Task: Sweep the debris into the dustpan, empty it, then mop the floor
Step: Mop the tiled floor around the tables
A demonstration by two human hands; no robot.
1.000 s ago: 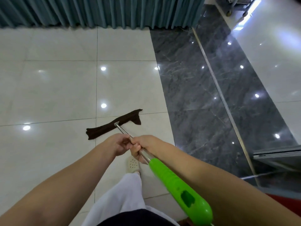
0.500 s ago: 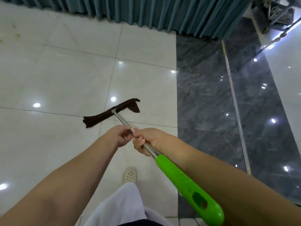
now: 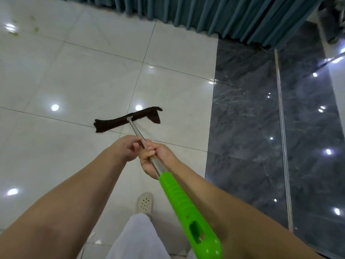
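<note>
Glossy white tiles (image 3: 78, 75) meet a dark marble strip (image 3: 246, 128) on the right, with a teal curtain (image 3: 224, 14) along the far edge. Both hands hold the mop shaft (image 3: 135, 128): the left hand (image 3: 124, 148) pinches it forward, the right hand (image 3: 155, 159) wraps it just above the green grip (image 3: 179, 199). Mop cloth (image 3: 121, 120) lies flat on the tiles ahead, its right end folded under. Judgement: mopping is under way. Risks: the folded end may leave a strip unwiped; the light forward pinch may let the shaft twist; a shoe (image 3: 145, 202) on wet tile may slip; specks at far left (image 3: 35, 28) may be missed
</note>
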